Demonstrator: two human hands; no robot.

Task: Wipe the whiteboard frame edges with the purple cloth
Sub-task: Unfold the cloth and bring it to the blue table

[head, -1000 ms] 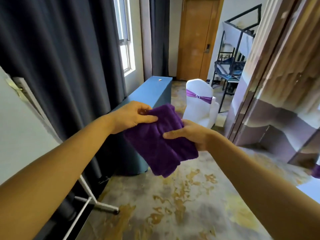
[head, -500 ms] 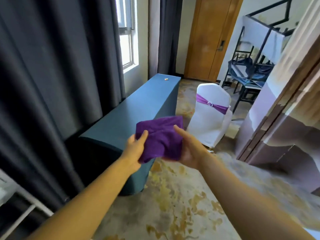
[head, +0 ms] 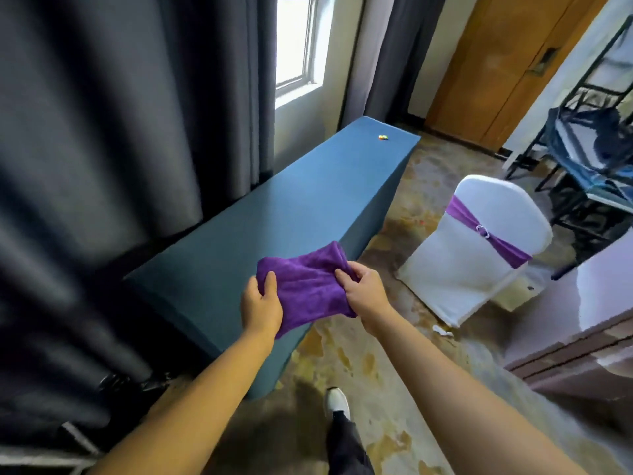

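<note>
The purple cloth (head: 306, 286) is bunched between both hands, held over the near end of a long blue-covered table (head: 260, 228). My left hand (head: 261, 305) grips its left edge with the thumb on top. My right hand (head: 364, 291) pinches its right edge. The whiteboard itself is out of view; only a pale bar of its stand (head: 41, 457) shows at the bottom left corner.
Dark curtains (head: 102, 132) hang along the left, with a window behind. A white-covered chair with a purple sash (head: 479, 248) stands to the right. Dark metal frames are stacked at the far right, and a wooden door is at the back. My foot (head: 337, 401) is on the patterned carpet.
The view has turned away from the whiteboard and down onto the blue table. Both hands have carried the cloth lower, over the table's near end, still holding it.
</note>
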